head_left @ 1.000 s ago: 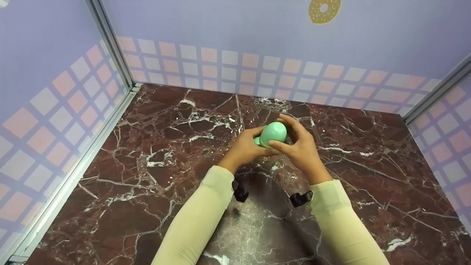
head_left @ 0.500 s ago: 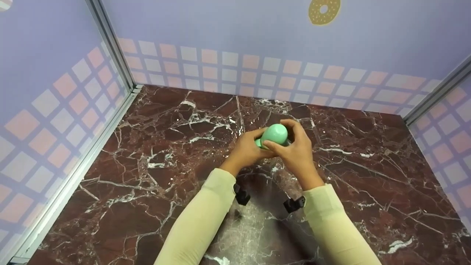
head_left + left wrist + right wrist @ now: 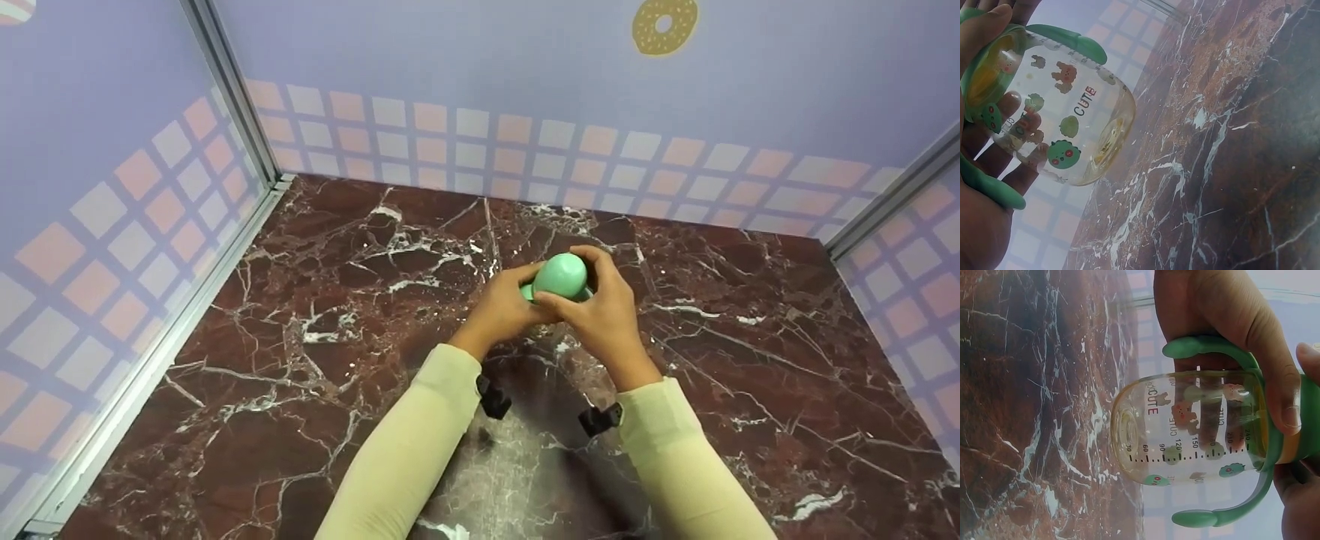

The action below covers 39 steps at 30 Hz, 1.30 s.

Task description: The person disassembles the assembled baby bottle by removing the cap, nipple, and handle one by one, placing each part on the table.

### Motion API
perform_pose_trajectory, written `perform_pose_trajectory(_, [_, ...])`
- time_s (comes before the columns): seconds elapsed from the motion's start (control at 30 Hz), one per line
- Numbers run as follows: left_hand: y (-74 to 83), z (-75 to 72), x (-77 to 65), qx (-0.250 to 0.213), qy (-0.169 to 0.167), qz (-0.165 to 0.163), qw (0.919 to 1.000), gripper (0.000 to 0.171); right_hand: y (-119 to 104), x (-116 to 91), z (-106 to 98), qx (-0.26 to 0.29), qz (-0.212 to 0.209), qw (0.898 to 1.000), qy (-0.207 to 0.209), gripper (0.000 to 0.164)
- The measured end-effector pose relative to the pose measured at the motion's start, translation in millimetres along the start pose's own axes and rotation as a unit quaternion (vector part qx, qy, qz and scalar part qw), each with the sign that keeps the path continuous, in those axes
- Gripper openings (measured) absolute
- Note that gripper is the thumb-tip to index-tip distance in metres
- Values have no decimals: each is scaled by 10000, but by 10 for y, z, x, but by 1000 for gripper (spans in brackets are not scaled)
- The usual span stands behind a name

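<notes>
A baby bottle is held upright above the table between both hands, its rounded mint-green cap on top. My left hand grips it from the left around the collar and handle area. From the right, my right hand holds the cap, thumb on the near side and fingers on the far side. The clear body shows cartoon prints and a volume scale in the right wrist view. Two green handles flank it. No liquid is plain in the body. Fingers partly hide the collar.
Below the hands is a dark red marbled tabletop with white veins. Lilac panels with pink and white squares enclose the back and sides, joined by metal corner posts. Black cameras sit on both wrists.
My right hand has shifted slightly left and down, its thumb sliding left around the cap and its wrist turning inward. The left hand stays nearly in place. Little differs over the last half second.
</notes>
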<state>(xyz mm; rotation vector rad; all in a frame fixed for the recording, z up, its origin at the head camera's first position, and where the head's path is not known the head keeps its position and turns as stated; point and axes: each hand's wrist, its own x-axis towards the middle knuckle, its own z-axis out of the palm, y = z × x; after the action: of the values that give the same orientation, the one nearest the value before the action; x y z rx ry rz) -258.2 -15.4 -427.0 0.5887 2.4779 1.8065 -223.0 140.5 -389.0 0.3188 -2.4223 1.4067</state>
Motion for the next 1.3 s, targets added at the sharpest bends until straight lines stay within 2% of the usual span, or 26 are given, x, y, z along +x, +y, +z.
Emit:
perform_pose_trajectory(0.2, [-7,15,11,-132,-17,60,9999,63,-18,6,-24,-438,-63,9990,-21,73])
perform_pose_trajectory(0.57, [18,6,8,57,-107,187,9998,62,-36,-2,-70,-575,-219,9981,-28,70])
perform_pose_trajectory(1.3, [68,-12,-28,-67,-377,152,9991,63,-87,-37,-122,-363,-253,9990,-117,71])
